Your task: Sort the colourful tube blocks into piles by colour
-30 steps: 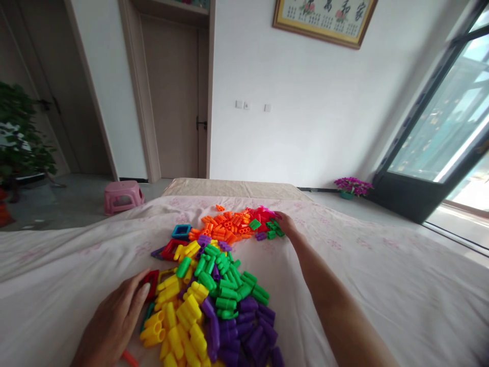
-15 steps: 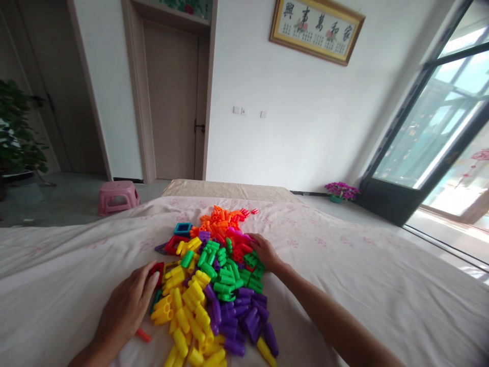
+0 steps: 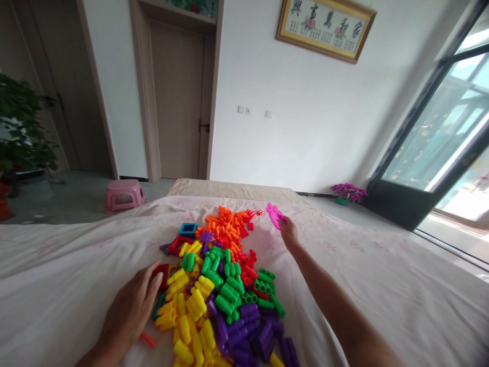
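Note:
My right hand [image 3: 289, 230] is closed on a flat pink piece [image 3: 274, 216], held over the sheet to the right of the orange pieces [image 3: 225, 224]. At the left edge of the pile, my left hand [image 3: 133, 300] has its thumb and fingers on a red square piece [image 3: 163, 275]. Yellow pieces [image 3: 196, 306] lie nearest that hand, with green pieces [image 3: 229, 290] in the middle and purple pieces [image 3: 244, 331] at the lower right. Small red pieces [image 3: 249, 272] sit between the green and orange ones.
A patterned sheet [image 3: 344, 265] lies under the pile. A blue square piece [image 3: 188, 229] is at the pile's back left, and a red stick [image 3: 148, 339] lies by my left wrist. Beyond are a pink stool [image 3: 124, 194] and a pot of purple flowers [image 3: 348, 192].
My right hand has moved away from the pile, back and to the right, carrying the pink piece. Green and red pieces there have shifted. My left hand stays at the red square piece.

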Action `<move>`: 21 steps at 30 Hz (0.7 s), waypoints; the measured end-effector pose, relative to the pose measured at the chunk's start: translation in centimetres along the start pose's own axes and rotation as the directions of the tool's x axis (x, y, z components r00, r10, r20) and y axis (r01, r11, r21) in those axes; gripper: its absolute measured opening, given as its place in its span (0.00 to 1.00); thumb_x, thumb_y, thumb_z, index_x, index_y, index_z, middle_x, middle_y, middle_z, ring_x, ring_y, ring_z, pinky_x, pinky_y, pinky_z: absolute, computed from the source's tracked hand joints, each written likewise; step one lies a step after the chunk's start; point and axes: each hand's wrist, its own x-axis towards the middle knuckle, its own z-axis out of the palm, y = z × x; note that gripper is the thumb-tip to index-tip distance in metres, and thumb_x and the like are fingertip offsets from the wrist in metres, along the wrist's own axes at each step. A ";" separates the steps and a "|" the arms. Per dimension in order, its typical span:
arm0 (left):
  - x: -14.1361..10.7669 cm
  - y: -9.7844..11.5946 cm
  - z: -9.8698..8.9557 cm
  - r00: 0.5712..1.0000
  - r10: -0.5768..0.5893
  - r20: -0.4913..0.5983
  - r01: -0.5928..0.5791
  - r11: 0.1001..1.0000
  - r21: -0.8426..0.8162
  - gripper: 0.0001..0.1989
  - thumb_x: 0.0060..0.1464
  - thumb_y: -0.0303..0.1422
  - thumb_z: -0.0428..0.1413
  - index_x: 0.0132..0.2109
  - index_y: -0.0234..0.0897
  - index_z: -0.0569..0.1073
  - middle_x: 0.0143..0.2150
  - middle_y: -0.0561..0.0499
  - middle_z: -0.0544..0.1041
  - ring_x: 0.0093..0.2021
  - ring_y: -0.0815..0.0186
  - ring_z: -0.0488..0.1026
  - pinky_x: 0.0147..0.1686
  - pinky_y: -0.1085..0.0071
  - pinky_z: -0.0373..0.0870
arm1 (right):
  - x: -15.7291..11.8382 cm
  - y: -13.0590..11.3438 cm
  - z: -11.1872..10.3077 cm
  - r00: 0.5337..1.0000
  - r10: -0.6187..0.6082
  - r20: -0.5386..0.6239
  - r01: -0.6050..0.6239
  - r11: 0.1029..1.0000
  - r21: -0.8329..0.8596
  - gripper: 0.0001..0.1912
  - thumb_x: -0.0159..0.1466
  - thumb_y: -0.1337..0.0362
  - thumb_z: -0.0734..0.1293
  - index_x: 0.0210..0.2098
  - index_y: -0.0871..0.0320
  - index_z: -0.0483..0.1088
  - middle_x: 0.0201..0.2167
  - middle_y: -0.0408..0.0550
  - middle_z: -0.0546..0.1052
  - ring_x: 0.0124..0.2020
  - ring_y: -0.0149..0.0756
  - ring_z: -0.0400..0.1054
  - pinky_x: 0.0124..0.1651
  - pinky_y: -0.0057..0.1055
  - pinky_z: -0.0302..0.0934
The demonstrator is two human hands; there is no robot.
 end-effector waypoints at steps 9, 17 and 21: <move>0.2 1.1 -0.5 0.999 -0.032 0.002 0.032 0.999 0.004 0.19 0.64 0.41 0.43 0.56 0.41 0.70 0.53 0.48 0.78 0.53 0.61 0.76 0.53 0.62 0.74 | 7.3 0.5 5.6 0.994 0.063 0.094 -0.045 0.982 -0.183 0.21 0.64 0.65 0.58 0.53 0.62 0.73 0.47 0.62 0.77 0.51 0.49 0.71 0.54 0.40 0.60; 0.2 1.0 -0.5 0.999 -0.049 0.012 0.049 0.999 0.002 0.19 0.64 0.41 0.44 0.56 0.41 0.70 0.54 0.48 0.78 0.54 0.61 0.75 0.54 0.61 0.73 | 6.4 -2.5 11.7 0.898 -0.206 0.388 0.225 0.974 -0.002 0.17 0.60 0.67 0.63 0.45 0.53 0.78 0.45 0.48 0.81 0.47 0.42 0.73 0.54 0.36 0.63; 0.2 1.0 -0.5 0.998 -0.056 0.022 0.056 0.998 -0.012 0.20 0.64 0.42 0.43 0.56 0.40 0.70 0.54 0.47 0.77 0.55 0.60 0.74 0.55 0.60 0.72 | 3.8 -3.7 11.5 0.838 -0.288 0.463 0.274 0.957 0.099 0.18 0.59 0.67 0.63 0.46 0.53 0.77 0.44 0.45 0.81 0.47 0.41 0.73 0.54 0.38 0.64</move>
